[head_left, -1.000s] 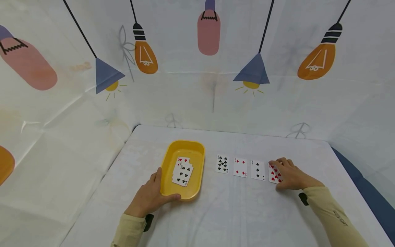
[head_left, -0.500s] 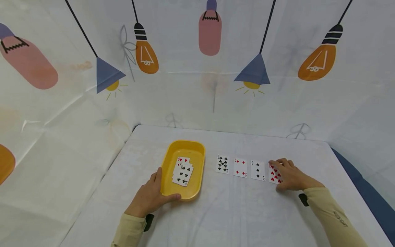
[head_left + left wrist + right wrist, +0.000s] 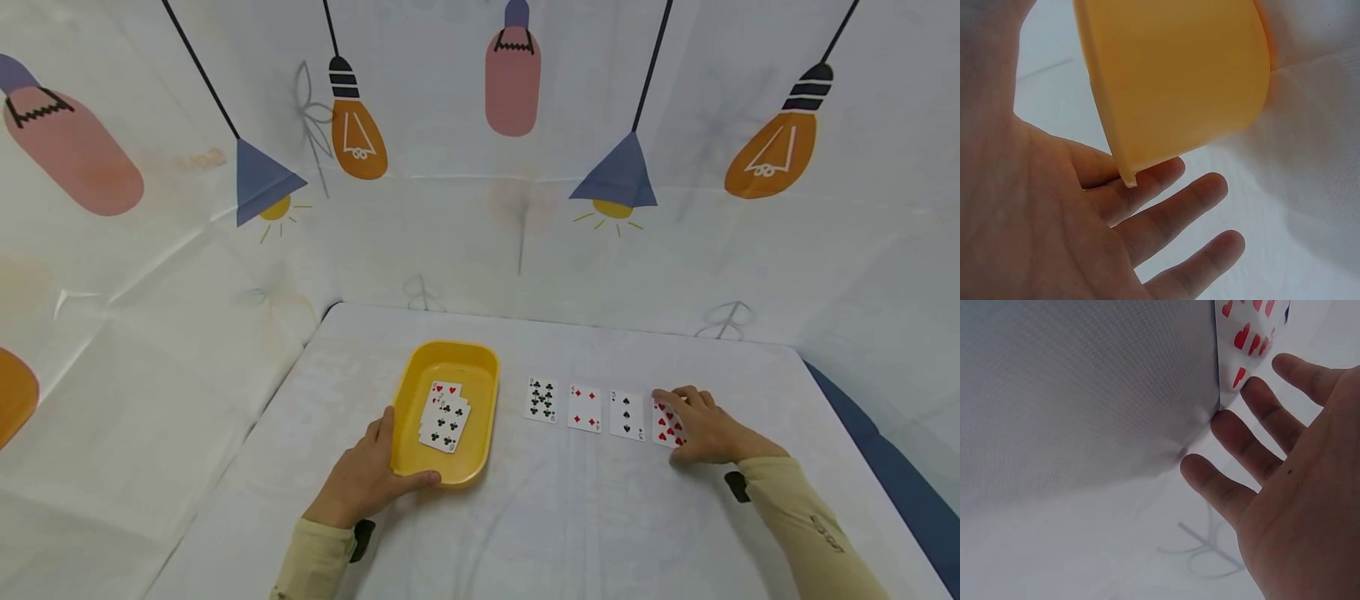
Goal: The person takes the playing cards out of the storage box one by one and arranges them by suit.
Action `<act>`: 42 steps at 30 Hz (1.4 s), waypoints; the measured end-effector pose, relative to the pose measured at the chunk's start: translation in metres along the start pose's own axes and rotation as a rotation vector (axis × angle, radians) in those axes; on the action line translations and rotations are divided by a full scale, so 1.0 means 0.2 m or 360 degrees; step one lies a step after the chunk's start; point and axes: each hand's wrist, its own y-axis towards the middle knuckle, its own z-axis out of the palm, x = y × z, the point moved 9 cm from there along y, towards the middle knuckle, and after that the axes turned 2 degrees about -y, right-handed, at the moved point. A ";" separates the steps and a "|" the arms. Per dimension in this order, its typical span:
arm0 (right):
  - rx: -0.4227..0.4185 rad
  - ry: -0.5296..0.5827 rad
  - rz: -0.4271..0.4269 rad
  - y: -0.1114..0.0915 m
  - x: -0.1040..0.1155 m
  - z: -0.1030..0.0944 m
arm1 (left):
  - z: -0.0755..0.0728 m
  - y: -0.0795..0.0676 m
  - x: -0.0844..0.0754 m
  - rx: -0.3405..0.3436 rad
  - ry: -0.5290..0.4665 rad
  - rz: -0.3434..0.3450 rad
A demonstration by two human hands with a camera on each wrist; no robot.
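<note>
My left hand (image 3: pixel 363 475) rests at the near-left corner of a yellow tray (image 3: pixel 405 379), thumb along the front rim and fingers along the left side. The left wrist view shows these fingers (image 3: pixel 1169 219) extended beside the tray's wall. Inside lie overlapping playing cards (image 3: pixel 444 421), a clubs card uppermost over a hearts card. At the right end of a card row, my right hand (image 3: pixel 708 429) spans a hearts playing card (image 3: pixel 664 431), partly covering it. Its index finger is at the far edge, its thumb by the near edge. In the right wrist view, loosely extended fingertips reach the card's corner.
Between the tray and the right hand, a clubs card (image 3: pixel 541 400), a diamonds card (image 3: pixel 584 408) and a spades card (image 3: pixel 626 415) lie face up in a row. The table has a white cloth (image 3: pixel 555 517). A sheet printed with lamps (image 3: pixel 450 233) hangs behind.
</note>
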 end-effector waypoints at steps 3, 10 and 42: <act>-0.0008 0.0008 0.0021 0.00 0.00 0.00 | 0.00 0.00 0.00 -0.0004 0.0004 0.0005; -0.0114 0.0037 0.0035 0.04 0.04 -0.04 | 0.00 0.00 0.00 -0.0010 0.0006 0.0009; -0.0427 0.0380 0.0085 0.27 0.61 -0.18 | 0.00 0.00 0.00 0.0000 0.0037 0.0010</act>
